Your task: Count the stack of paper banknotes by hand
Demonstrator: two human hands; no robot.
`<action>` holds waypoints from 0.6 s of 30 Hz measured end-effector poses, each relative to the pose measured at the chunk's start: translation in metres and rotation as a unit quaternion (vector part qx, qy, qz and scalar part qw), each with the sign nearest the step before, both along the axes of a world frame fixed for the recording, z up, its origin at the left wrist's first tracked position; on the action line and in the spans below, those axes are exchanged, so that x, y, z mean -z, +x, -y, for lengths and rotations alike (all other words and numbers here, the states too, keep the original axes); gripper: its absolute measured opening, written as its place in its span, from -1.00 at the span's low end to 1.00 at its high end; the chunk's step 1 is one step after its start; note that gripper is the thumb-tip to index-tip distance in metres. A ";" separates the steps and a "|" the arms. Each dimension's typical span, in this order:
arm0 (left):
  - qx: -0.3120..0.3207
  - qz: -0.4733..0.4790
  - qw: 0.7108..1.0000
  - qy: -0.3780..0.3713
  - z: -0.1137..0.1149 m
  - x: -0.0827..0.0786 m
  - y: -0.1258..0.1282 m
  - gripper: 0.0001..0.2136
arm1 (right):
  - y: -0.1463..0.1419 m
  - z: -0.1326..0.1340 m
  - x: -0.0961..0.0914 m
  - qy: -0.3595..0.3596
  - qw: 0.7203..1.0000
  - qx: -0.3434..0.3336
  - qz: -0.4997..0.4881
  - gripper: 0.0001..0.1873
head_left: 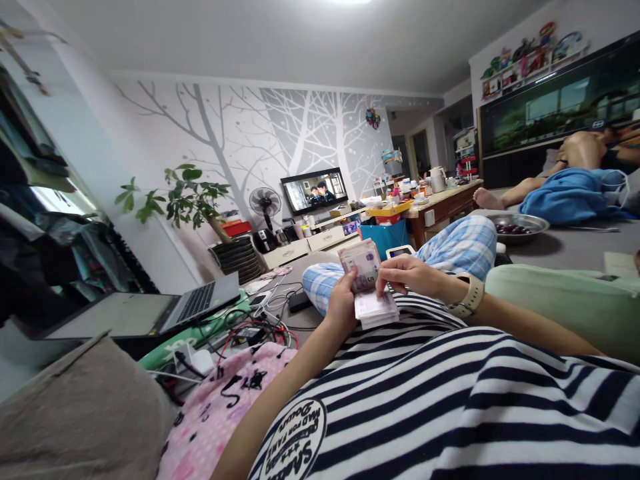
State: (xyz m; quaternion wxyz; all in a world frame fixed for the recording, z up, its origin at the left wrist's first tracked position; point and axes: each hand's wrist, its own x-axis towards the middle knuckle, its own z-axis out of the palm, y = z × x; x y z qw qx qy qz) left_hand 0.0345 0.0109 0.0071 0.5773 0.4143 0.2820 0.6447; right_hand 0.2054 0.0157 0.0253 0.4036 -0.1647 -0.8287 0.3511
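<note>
A thick stack of banknotes [369,265] is in my left hand [343,297], its thumb pressed across the near side. The upper notes show a printed 5 and purple patches. The lower part of the stack bends toward me and looks pale. My right hand [400,272] has its fingers curled, and the fingertips press on the notes at the bend. Whether a single note is pinched there is too small to tell. Below both hands is the striped shirt [430,380] I wear, and beyond them are blue checked trousers [463,243].
An open laptop [200,303] and tangled cables [260,323] lie to the left, near a pink blanket [235,387]. A metal bowl of dark round items [517,227] and a green cushion [560,290] are at right. Another person's leg [520,193] rests beyond the bowl.
</note>
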 end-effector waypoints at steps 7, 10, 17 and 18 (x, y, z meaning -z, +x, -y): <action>-0.026 -0.024 0.999 0.005 0.005 -0.003 0.002 -0.76 | -0.001 0.024 -0.001 0.330 0.861 0.343 0.180 -0.77; -0.018 -0.024 1.000 0.009 0.006 -0.002 0.003 -0.77 | -0.006 0.033 0.000 0.359 0.812 0.391 0.243 -0.74; -0.023 -0.036 0.998 0.040 0.010 -0.001 0.004 -0.68 | -0.011 0.034 0.001 0.353 0.755 0.452 0.317 -0.74; -0.021 -0.044 0.998 0.049 0.010 0.000 0.004 -0.64 | -0.012 0.034 0.000 0.356 0.751 0.453 0.324 -0.73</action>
